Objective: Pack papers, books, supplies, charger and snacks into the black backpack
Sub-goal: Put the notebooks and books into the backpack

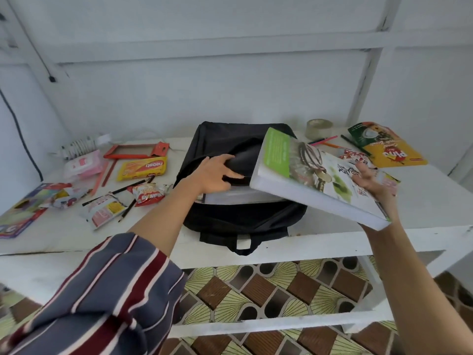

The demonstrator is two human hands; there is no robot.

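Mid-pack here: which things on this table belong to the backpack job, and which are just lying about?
In the job: black backpack, thick book in right hand, left hand holding the backpack open, papers inside, yellow snack packet, pencils, charger.
Lying about, likely: torn orange cardboard, wall cable.
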